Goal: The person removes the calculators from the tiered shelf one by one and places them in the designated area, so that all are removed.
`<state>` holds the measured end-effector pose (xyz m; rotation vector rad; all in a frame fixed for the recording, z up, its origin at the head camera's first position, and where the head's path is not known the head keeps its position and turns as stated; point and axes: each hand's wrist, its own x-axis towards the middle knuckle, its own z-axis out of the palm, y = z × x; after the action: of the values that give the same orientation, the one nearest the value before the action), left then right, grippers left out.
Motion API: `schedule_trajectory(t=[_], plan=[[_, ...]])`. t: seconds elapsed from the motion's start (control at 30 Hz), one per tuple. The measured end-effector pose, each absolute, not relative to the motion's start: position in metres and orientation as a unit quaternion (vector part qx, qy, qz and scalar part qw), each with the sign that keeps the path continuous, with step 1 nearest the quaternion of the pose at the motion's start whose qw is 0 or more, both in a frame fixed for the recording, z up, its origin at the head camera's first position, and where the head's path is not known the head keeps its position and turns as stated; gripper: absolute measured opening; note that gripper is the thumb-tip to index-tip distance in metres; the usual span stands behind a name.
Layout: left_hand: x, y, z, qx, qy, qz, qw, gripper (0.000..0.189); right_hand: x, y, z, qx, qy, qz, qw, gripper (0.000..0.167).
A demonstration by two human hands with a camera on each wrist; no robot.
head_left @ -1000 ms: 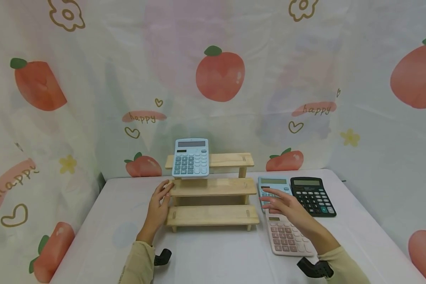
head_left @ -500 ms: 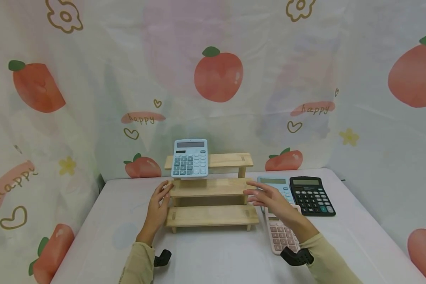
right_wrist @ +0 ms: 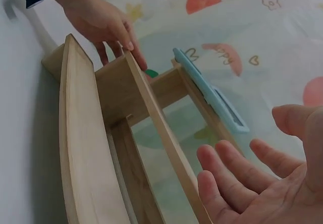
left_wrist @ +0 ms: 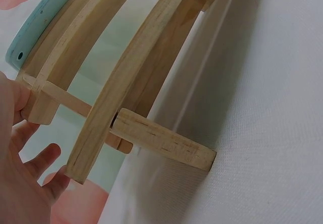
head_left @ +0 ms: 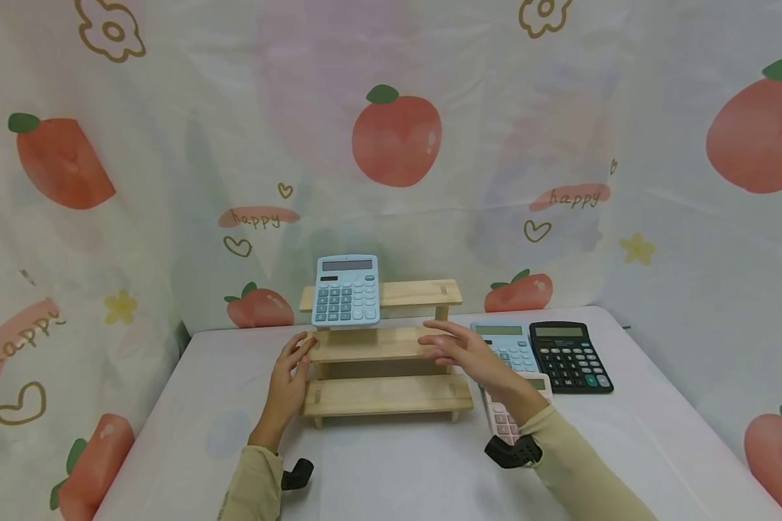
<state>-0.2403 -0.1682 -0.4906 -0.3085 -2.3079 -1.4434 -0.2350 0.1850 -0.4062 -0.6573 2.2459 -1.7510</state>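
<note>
A white-covered table [head_left: 378, 477] spreads before me, the pink calculator [head_left: 499, 420] on it partly hidden by the right forearm [head_left: 520, 396]. The left hand [head_left: 289, 380] pinches the left end of the stand's [head_left: 391, 396] middle shelf [head_left: 365, 346]. By that shelf's other end, the right hand [head_left: 465, 357] holds nothing, fingers loosely spread. Blue [head_left: 513, 352] and black [head_left: 570, 357] calculators lie to its right; another blue calculator [head_left: 345, 289] tilts back at the top shelf's [head_left: 420, 292] left end, before fruit-print cloth [head_left: 313, 72].

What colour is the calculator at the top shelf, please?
The calculator is light blue overall, clearest in the head view.
</note>
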Motion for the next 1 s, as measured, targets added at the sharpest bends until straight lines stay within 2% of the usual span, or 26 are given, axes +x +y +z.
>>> schedule_trajectory(t=[0.57, 1.0], plan=[[-0.24, -0.17, -0.492, -0.121, -0.819, -0.524, 0.201, 0.036, -0.253, 0.136, -0.401, -0.226, 0.727, -0.639, 0.113, 0.051], [-0.239, -0.17, -0.49, -0.115, -0.822, -0.52, 0.199, 0.037, -0.268, 0.108, -0.395, -0.17, 0.714, -0.669, 0.121, 0.05]])
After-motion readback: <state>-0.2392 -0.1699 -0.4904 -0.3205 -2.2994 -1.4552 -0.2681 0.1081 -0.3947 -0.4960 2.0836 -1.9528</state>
